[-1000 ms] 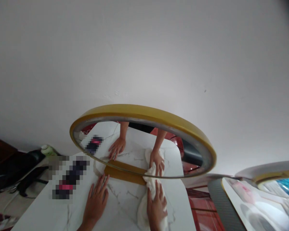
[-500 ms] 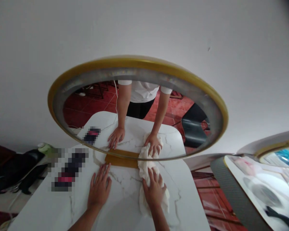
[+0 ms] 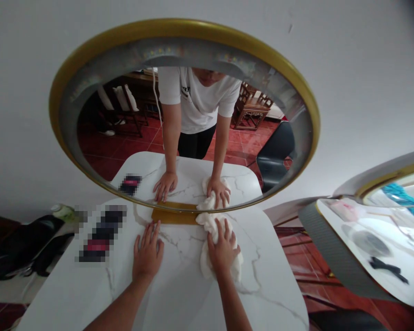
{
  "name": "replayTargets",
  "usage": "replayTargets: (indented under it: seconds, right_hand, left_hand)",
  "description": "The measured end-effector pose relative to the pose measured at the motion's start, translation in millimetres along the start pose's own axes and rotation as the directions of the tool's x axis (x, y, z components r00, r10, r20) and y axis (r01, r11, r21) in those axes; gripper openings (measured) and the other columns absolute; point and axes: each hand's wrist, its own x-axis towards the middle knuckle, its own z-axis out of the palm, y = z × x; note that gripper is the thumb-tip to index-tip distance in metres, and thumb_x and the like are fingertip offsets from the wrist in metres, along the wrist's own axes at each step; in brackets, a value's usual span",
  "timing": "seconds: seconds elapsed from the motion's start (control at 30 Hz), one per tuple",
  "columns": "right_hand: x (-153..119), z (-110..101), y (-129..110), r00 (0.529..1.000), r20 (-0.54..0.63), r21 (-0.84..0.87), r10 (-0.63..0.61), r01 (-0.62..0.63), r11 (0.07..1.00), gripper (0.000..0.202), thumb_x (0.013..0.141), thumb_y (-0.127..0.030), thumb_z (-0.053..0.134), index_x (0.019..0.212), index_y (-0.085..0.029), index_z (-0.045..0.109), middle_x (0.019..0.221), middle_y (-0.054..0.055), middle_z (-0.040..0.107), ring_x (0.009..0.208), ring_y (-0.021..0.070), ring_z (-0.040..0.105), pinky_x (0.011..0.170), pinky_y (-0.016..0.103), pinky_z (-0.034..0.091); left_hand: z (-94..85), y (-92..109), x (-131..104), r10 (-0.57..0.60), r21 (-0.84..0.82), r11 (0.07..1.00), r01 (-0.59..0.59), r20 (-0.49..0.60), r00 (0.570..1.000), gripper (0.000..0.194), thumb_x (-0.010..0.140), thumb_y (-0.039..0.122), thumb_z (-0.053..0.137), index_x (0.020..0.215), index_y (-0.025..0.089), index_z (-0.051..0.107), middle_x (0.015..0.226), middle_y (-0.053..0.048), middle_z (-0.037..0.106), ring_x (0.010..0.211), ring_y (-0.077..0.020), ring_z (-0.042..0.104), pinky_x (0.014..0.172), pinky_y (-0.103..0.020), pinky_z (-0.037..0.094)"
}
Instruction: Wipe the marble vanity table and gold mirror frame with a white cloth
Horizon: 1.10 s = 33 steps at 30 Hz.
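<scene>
My left hand (image 3: 147,255) lies flat on the white marbled table (image 3: 179,294), fingers spread, its fingertips near a gold-coloured base plate (image 3: 174,217). Under my right hand (image 3: 223,250) is a crumpled white cloth (image 3: 207,266), pressed on the tabletop with the fingers somewhat apart. The cloth's upper part touches the right end of the gold plate. A large round mirror with a gold frame (image 3: 186,28) rises behind the plate and reflects both arms, the cloth and a white shirt.
Blurred-out dark and pink items (image 3: 101,234) lie at the table's left. Beyond that edge are a black bag (image 3: 24,243) and a green object (image 3: 62,212). At right stands a second white table (image 3: 396,271) with a mirror and a black item (image 3: 388,269).
The view has tilted down, showing more of the reflection. My right hand and the cloth appear slightly higher; the cloth's folds have shifted. My left hand stays flat on the table.
</scene>
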Motion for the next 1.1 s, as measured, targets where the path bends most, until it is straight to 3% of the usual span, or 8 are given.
replayTargets:
  seconds: [0.13, 0.37, 0.6, 0.77, 0.9, 1.03, 1.1]
  right_hand:
    - [11, -1, -4, 0.994, -0.025, 0.055, 0.111, -0.109, 0.993, 0.054, 0.090, -0.052, 0.030, 0.141, -0.042, 0.016, 0.151, -0.001, 0.015, 0.128, 0.0344, 0.023, 0.089, 0.062, 0.029]
    - [28, 3, 2, 0.989, -0.036, 0.064, 0.141, -0.138, 0.988, 0.051, 0.091, -0.053, 0.026, 0.140, -0.043, 0.019, 0.150, -0.001, 0.019, 0.130, 0.0344, 0.019, 0.089, 0.064, 0.028]
    - [13, 3, 5, 0.983, 0.044, -0.089, -0.176, 0.179, 0.980, 0.052, 0.089, -0.048, 0.038, 0.138, -0.044, 0.024, 0.148, -0.006, 0.024, 0.136, 0.0305, 0.007, 0.097, 0.059, 0.025]
    - [-3, 0, 6, 0.955, 0.068, -0.100, -0.288, 0.294, 0.950, 0.052, 0.088, -0.046, 0.041, 0.138, -0.042, 0.027, 0.148, -0.006, 0.027, 0.137, 0.0296, 0.004, 0.100, 0.057, 0.020]
    - [-6, -4, 12, 0.914, 0.091, -0.069, -0.396, 0.403, 0.913, 0.052, 0.087, -0.043, 0.045, 0.137, -0.043, 0.030, 0.146, -0.007, 0.031, 0.138, 0.0281, 0.006, 0.103, 0.054, 0.017]
    - [-10, -6, 15, 0.829, 0.139, -0.015, -0.541, 0.548, 0.836, 0.054, 0.083, -0.045, 0.050, 0.135, -0.045, 0.033, 0.145, -0.008, 0.032, 0.137, 0.0289, 0.008, 0.105, 0.054, 0.014]
    - [-12, -6, 15, 0.841, 0.139, -0.017, -0.523, 0.530, 0.848, 0.054, 0.083, -0.045, 0.049, 0.135, -0.044, 0.033, 0.146, -0.008, 0.031, 0.137, 0.0292, 0.009, 0.105, 0.054, 0.015]
  left_hand:
    - [-0.2, 0, 0, 0.004, 0.016, 1.000, -0.004, 0.000, 1.000, 0.059, 0.089, 0.020, 0.033, 0.145, 0.025, 0.015, 0.143, -0.007, 0.037, 0.134, -0.0216, 0.028, 0.110, -0.048, 0.017]
    - [-0.9, 0, 1, 0.005, 0.022, 1.000, -0.005, 0.013, 1.000, 0.060, 0.089, 0.019, 0.034, 0.145, 0.025, 0.014, 0.144, -0.008, 0.036, 0.134, -0.0222, 0.028, 0.109, -0.048, 0.017]
    - [-6.0, 3, 2, -0.025, 0.011, 1.000, 0.025, 0.048, 0.999, 0.059, 0.089, 0.019, 0.034, 0.145, 0.024, 0.017, 0.146, -0.007, 0.033, 0.135, -0.0211, 0.026, 0.110, -0.047, 0.015]
    - [-7.3, 3, 2, -0.037, 0.010, 0.999, 0.036, 0.051, 0.998, 0.059, 0.088, 0.019, 0.035, 0.145, 0.024, 0.017, 0.145, -0.008, 0.035, 0.135, -0.0214, 0.026, 0.110, -0.047, 0.015]
    - [-8.1, 4, 3, -0.026, 0.008, 1.000, 0.026, 0.053, 0.998, 0.060, 0.088, 0.019, 0.035, 0.145, 0.024, 0.017, 0.144, -0.008, 0.036, 0.135, -0.0214, 0.027, 0.110, -0.047, 0.016]
    - [-8.7, 4, 4, -0.032, 0.012, 0.999, 0.032, 0.055, 0.998, 0.060, 0.088, 0.018, 0.036, 0.145, 0.025, 0.017, 0.144, -0.008, 0.037, 0.135, -0.0214, 0.027, 0.110, -0.047, 0.016]
    - [-7.9, 4, 4, -0.037, 0.012, 0.999, 0.036, 0.053, 0.998, 0.060, 0.088, 0.018, 0.035, 0.145, 0.024, 0.018, 0.143, -0.008, 0.037, 0.134, -0.0217, 0.028, 0.110, -0.047, 0.016]
